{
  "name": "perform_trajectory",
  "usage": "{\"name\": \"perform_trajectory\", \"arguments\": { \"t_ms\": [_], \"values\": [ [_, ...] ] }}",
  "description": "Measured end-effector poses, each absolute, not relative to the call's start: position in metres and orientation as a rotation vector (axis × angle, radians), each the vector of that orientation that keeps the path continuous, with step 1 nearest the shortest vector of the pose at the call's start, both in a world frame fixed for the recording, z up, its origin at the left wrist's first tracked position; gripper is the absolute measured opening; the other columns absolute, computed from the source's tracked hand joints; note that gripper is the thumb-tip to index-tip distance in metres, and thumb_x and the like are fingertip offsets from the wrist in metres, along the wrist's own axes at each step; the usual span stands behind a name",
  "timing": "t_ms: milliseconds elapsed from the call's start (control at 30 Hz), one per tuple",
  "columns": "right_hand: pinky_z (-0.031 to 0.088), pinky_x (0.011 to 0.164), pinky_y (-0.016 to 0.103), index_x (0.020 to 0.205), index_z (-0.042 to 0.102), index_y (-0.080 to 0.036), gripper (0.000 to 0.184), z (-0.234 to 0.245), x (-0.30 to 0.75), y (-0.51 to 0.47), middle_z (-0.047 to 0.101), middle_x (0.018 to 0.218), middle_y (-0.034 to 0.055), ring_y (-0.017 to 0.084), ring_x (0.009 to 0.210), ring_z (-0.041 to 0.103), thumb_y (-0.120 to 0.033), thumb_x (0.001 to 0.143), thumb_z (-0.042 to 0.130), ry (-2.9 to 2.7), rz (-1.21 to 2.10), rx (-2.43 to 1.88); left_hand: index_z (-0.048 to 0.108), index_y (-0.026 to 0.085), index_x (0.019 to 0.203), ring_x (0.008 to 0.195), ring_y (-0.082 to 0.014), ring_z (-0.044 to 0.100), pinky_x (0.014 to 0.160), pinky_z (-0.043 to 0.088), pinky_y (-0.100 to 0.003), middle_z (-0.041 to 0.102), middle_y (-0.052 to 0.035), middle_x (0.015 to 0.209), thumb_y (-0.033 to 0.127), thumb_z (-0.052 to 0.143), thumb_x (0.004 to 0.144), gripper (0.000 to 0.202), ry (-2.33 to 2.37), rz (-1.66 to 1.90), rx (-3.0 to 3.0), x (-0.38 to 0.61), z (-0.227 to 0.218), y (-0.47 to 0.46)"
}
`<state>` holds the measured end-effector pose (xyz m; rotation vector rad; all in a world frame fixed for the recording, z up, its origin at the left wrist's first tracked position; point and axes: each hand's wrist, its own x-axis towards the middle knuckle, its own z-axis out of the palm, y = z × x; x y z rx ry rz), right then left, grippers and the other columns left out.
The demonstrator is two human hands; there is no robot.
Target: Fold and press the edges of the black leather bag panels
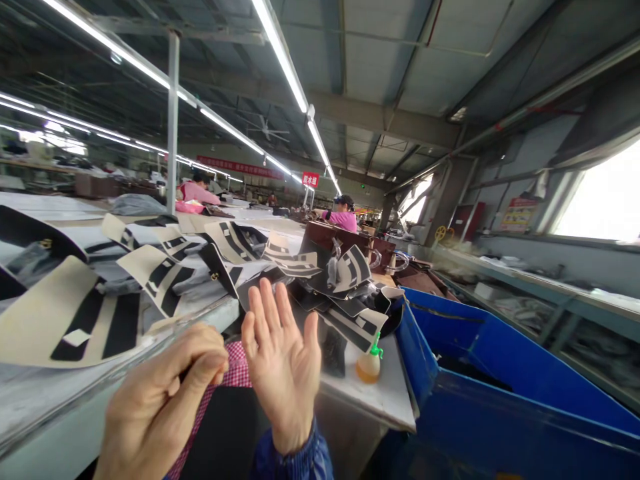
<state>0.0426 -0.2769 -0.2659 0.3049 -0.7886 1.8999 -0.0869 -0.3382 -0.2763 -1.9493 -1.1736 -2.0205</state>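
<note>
My right hand [281, 363] is raised with the palm facing me, fingers stretched up and apart, holding nothing. A blue sleeve [295, 463] covers its wrist. My left hand [160, 400] is beside it at the lower left, back toward me. Its fingers are curled, with the tips pinched at the edge of a red checked cloth [236, 373] that borders a dark fabric [225, 433] below. Behind both hands, cream pieces with black stripes [75, 320] lie spread along the worktable [380, 400].
A small orange bottle with a green nozzle [370, 363] stands near the table end. A big blue bin [500, 380] sits to the right. Brown bags [340, 237] pile further back. Two people in pink [345, 217] [197, 191] work far off. A metal post [173, 120] rises at left.
</note>
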Motion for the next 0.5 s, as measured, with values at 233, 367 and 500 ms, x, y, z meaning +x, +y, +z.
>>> {"name": "perform_trajectory", "arguments": {
  "t_ms": [233,367,500],
  "values": [
    [0.025,0.126,0.042,0.132,0.069,-0.026,0.052,-0.268,0.044,-0.272,0.056,0.154,0.0031,0.02,0.145,0.049,-0.059,0.092,0.067,-0.744,1.853,0.326,0.062,0.022,0.096,0.087,-0.0094,0.057,0.085,0.049,-0.015,0.063,0.003,0.084,0.019,0.058,0.101,0.007,-0.92,-1.52,-2.162,-0.055,-0.263,-0.335],
    [0.026,0.125,0.047,0.132,0.069,-0.028,0.053,-0.268,0.042,-0.275,0.058,0.153,0.003,0.022,0.144,0.05,-0.064,0.095,0.059,-0.722,1.775,0.302,0.064,0.017,0.1,0.085,-0.0124,0.051,0.086,0.045,-0.023,0.061,0.0004,0.083,0.008,0.055,0.1,0.012,-0.912,-1.347,-2.087,-0.042,-0.265,-0.33],
    [0.024,0.125,0.052,0.132,0.069,-0.031,0.053,-0.267,0.04,-0.275,0.058,0.152,0.0038,0.024,0.142,0.053,-0.067,0.096,0.054,-0.712,1.649,0.199,0.063,0.018,0.095,0.08,-0.0162,0.047,0.081,0.039,-0.028,0.059,0.0002,0.077,0.007,0.055,0.099,0.014,-0.937,-1.293,-2.078,-0.036,-0.269,-0.329]
  ]
}}
